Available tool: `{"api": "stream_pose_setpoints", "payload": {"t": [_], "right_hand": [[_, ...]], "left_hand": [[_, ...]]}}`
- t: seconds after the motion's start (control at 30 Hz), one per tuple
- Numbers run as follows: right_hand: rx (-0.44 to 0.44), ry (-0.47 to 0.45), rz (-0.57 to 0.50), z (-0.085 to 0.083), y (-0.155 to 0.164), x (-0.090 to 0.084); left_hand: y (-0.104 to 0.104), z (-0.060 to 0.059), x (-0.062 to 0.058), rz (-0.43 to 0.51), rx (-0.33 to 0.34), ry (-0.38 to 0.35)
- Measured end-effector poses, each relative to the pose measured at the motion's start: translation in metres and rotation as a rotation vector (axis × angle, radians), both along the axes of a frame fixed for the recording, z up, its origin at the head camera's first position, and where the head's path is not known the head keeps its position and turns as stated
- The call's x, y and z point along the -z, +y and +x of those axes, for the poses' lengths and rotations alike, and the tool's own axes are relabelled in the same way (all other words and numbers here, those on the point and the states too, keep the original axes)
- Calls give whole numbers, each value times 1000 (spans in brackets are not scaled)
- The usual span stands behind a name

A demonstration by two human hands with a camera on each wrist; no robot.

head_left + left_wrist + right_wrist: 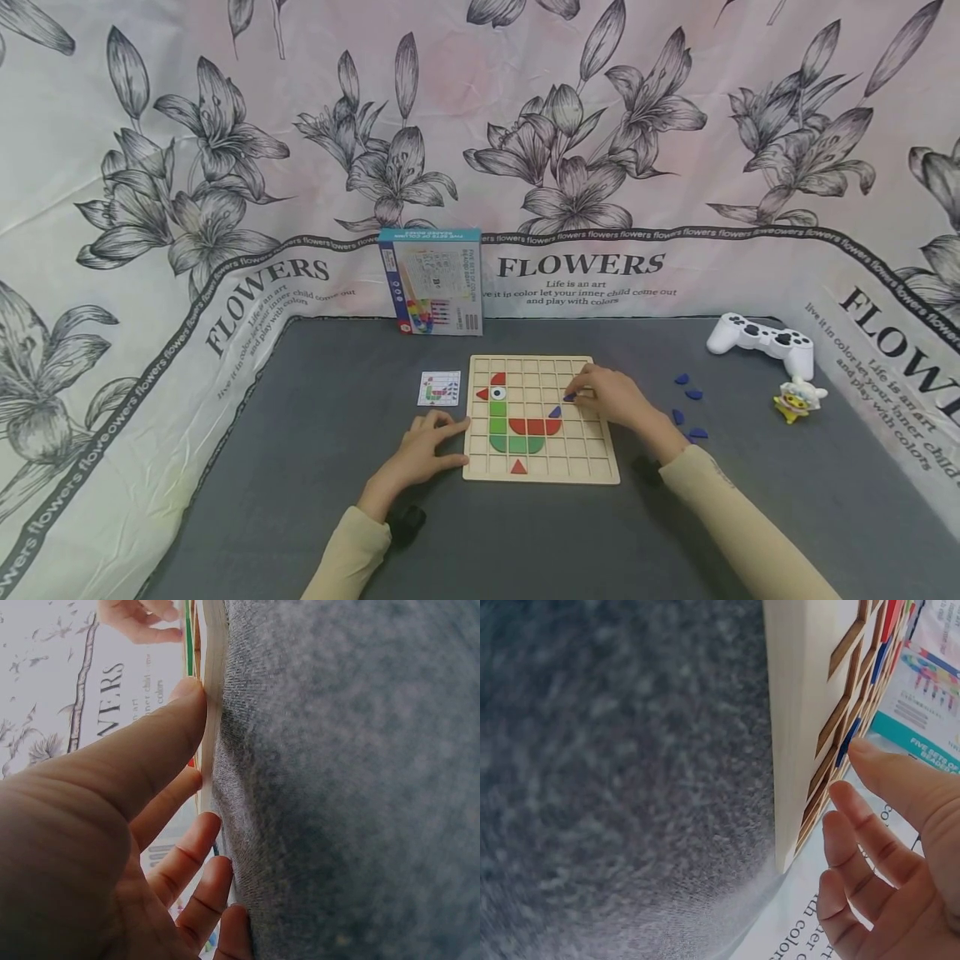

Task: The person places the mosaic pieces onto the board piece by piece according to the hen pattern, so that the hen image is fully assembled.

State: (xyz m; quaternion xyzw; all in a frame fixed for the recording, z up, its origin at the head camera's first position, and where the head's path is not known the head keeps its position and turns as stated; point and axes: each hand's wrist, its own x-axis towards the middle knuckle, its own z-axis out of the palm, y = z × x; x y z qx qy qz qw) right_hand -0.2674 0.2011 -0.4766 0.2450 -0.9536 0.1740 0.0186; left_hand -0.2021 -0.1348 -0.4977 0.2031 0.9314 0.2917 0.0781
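Note:
A wooden grid board lies on the table, bearing red, green and blue pieces and a round eye piece in a bird-like shape. At the board's left edge, my left hand rests its thumb and fingertips, fingers loosely extended. Over the board's right part, my right hand pinches a small blue piece with thumb and index finger, low at the grid. Another blue piece sits in a cell just above the red row. A red triangle lies near the bottom.
A small pattern card lies left of the board. Behind stands a box. Several loose blue pieces lie to the right, with a white game controller and a small yellow-and-white figurine farther out. A flowered cloth hangs behind.

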Motion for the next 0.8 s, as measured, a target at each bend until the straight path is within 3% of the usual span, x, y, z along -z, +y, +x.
{"api": "stream_pose_setpoints", "payload": {"t": [0.33,0.8], "right_hand": [[-48,29,-17,-6,-2,1],[15,-15,-60,-3,5,4]], "left_hand": [[0,-1,0,3,8,0],[-1,-1,2,-2,5,3]]}}
